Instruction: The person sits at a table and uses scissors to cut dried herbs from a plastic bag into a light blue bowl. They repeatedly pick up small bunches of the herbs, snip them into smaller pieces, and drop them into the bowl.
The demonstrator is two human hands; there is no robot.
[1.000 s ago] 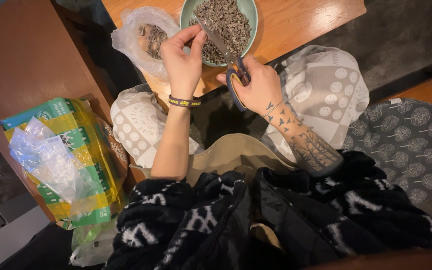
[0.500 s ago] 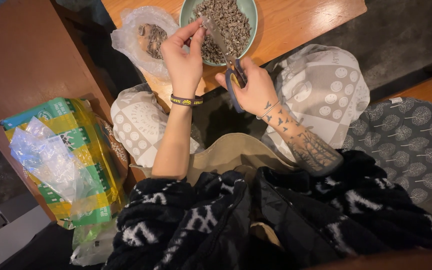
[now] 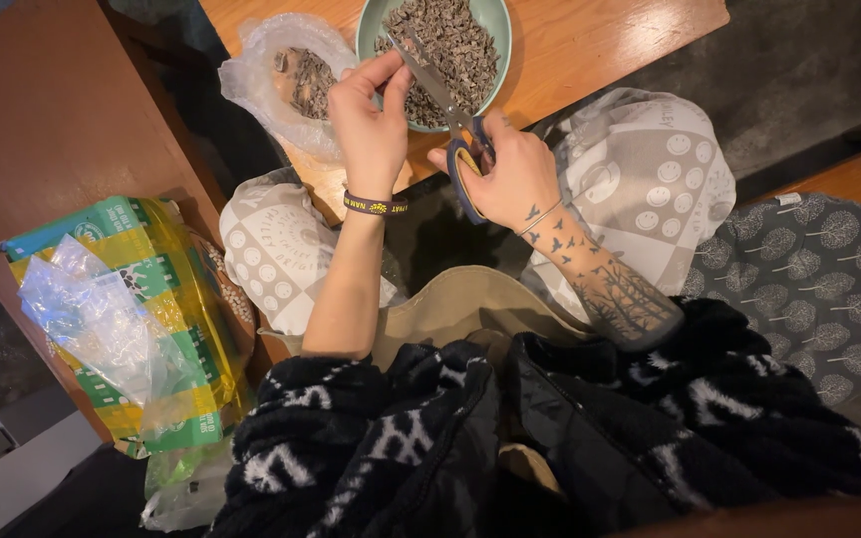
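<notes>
right hand (image 3: pixel 512 177) grips scissors (image 3: pixel 447 108) | left hand (image 3: pixel 371 118) pinches, seemingly, a small piece over bowl (image 3: pixel 495 22) at table's near edge | risk: your blades nick fingertips, cuttings miss bowl

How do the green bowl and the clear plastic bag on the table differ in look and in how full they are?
The green bowl is rigid and round with an opaque rim; the clear plastic bag is soft, crumpled and see-through. The bowl is heaped with dark pieces, the bag holds only a small clump. The scissors in the right hand reach over the bowl, not the bag. Both sit on the wooden table holding similar dark bits.
</notes>
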